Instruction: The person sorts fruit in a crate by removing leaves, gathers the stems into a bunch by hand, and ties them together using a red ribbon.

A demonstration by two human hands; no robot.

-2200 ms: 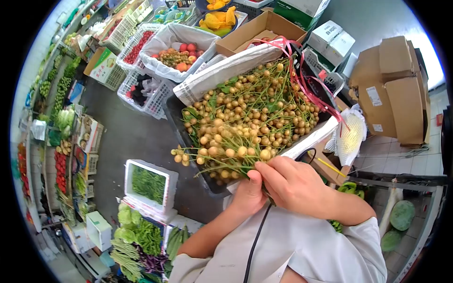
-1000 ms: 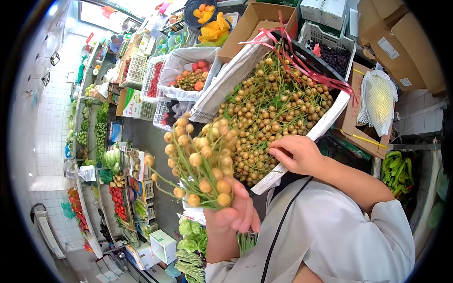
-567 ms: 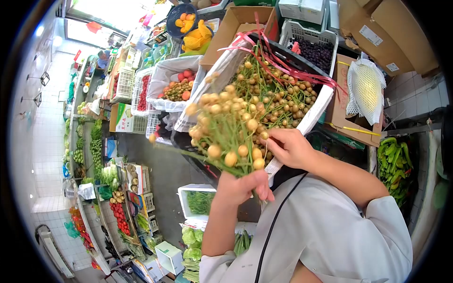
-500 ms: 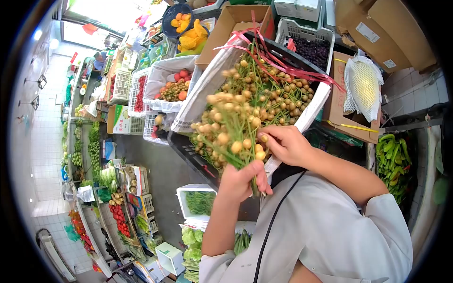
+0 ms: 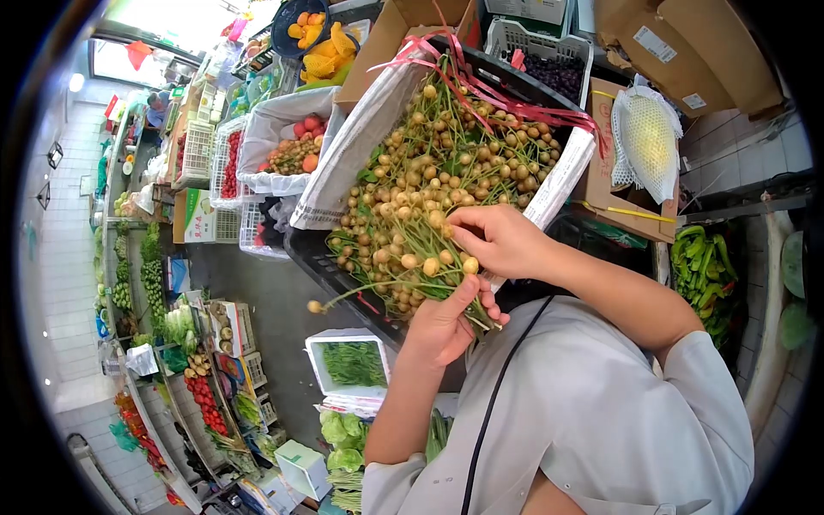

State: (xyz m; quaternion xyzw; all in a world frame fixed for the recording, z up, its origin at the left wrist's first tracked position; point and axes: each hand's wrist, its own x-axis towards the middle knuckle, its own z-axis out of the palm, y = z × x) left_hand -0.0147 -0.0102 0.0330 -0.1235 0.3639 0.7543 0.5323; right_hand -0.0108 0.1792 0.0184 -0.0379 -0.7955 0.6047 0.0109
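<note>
The left hand (image 5: 446,326) is curled around the green stems of a bunch of small round fruit (image 5: 431,267), thumb on top, with the cut ends poking out beyond the fingers. The right hand (image 5: 502,245) reaches in from the other side, its thumb and forefinger close together at the fruit of the bunch; whether they pinch one cannot be told. One stem stretches out to the left with a single fruit (image 5: 315,306) at its tip.

The bunch is over the near edge of a black crate (image 5: 313,268), which is filled with more of the same fruit (image 5: 489,150) on tangled stems. A white liner (image 5: 352,150) stands up along the crate's left side, and pink ribbon (image 5: 549,114) trails across its far corner.

Behind the crate is a white basket (image 5: 515,39) of dark grapes (image 5: 554,75). To the right, a large fruit in a white net (image 5: 645,137) rests on a cardboard box (image 5: 601,154), with green peppers (image 5: 704,266) nearer the person. On the left, a foam box (image 5: 322,365) holds green leaves (image 5: 354,364), beside lettuce (image 5: 343,438). A black cable (image 5: 489,412) runs down the person's pale shirt (image 5: 592,403).
</note>
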